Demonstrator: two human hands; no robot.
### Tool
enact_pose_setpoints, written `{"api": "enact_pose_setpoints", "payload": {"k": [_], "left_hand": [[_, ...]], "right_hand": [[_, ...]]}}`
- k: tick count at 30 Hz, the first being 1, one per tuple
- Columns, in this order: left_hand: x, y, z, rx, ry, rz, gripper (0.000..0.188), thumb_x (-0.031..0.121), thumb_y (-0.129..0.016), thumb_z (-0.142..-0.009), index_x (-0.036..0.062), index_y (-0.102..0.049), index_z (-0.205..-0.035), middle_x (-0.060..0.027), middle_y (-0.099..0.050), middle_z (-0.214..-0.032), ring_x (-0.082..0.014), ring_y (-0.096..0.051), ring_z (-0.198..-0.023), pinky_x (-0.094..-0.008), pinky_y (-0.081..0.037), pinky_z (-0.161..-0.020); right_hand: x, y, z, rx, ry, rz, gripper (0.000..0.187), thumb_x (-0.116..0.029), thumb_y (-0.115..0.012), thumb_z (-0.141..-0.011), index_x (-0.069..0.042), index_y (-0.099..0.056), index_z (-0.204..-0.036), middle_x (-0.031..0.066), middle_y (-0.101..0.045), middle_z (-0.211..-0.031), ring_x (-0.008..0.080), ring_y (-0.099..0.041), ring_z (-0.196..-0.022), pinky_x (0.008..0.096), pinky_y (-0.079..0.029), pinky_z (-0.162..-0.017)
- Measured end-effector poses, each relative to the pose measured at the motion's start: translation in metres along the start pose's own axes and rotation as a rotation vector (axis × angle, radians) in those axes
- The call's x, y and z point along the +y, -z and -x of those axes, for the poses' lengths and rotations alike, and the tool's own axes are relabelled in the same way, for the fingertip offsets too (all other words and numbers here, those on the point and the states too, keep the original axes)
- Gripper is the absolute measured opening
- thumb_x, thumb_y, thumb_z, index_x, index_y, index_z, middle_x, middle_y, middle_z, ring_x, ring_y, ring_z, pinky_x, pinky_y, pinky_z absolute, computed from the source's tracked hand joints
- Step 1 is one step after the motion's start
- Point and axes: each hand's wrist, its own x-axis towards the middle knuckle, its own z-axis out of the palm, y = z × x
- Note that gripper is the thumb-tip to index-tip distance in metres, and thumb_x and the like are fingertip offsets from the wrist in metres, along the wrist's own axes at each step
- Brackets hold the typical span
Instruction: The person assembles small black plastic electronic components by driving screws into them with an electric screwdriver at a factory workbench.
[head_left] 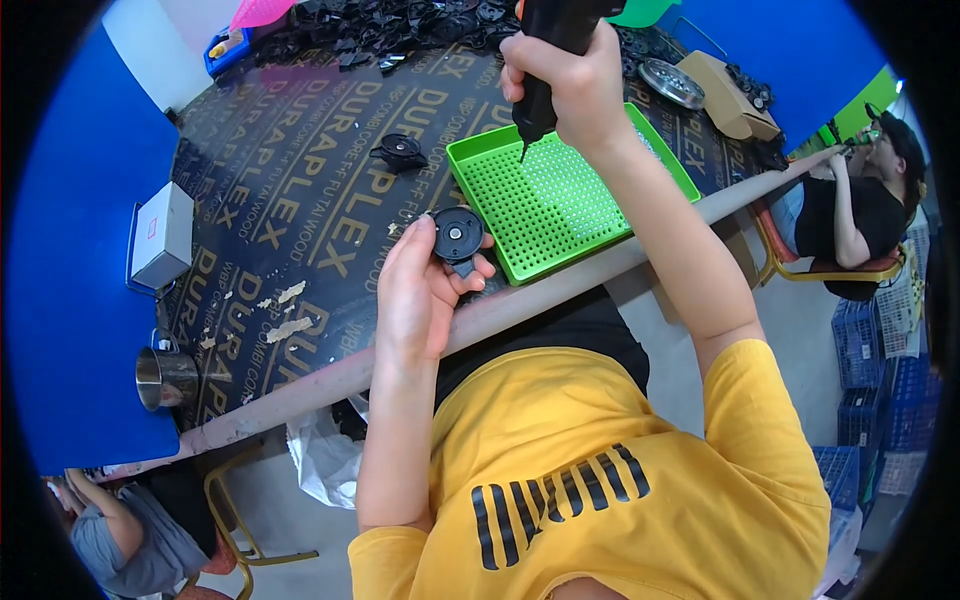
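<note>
My left hand is closed around a round black plastic part with a silvery metal centre and a short tab, held just above the table's near edge. Raised over the table, my right hand grips a black electric screwdriver, its thin bit pointing down. The bit's tip is apart from the part and hangs over the left side of a green perforated tray. Small shiny bits lie toward the tray's far right side, too small to name. Another round black part rests on the table left of the tray.
Many black parts are heaped along the far edge. A round metal dish and a cardboard box stand far right. A white box and a metal cup sit left, by blue partitions. Co-workers sit at both sides.
</note>
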Motion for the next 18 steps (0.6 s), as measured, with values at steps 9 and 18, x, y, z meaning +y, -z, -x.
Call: {"api": "enact_pose_setpoints", "payload": {"k": [9, 18], "left_hand": [[0.000, 0.000, 0.001, -0.004, -0.006, -0.020, 0.035, 0.026, -0.033, -0.099, -0.0036, -0.051, -0.102, -0.0169, -0.061, -0.086, -0.0177, -0.059, -0.065, -0.0268, -0.049, -0.055], [-0.001, -0.001, 0.001, 0.005, -0.014, -0.035, 0.035, 0.026, -0.034, -0.099, -0.0040, -0.051, -0.103, -0.0174, -0.061, -0.087, -0.0180, -0.059, -0.065, -0.0268, -0.048, -0.055]], "right_hand": [[-0.010, -0.006, 0.007, 0.446, -0.681, 0.131, 0.011, -0.001, -0.061, -0.074, -0.002, -0.050, -0.075, 0.0049, -0.052, -0.055, 0.0148, -0.053, -0.044, 0.0265, -0.043, -0.043], [-0.005, -0.003, 0.011, 0.424, -0.675, 0.155, 0.011, -0.001, -0.061, -0.073, -0.002, -0.050, -0.074, 0.0045, -0.052, -0.055, 0.0146, -0.053, -0.044, 0.0260, -0.043, -0.043]]}}
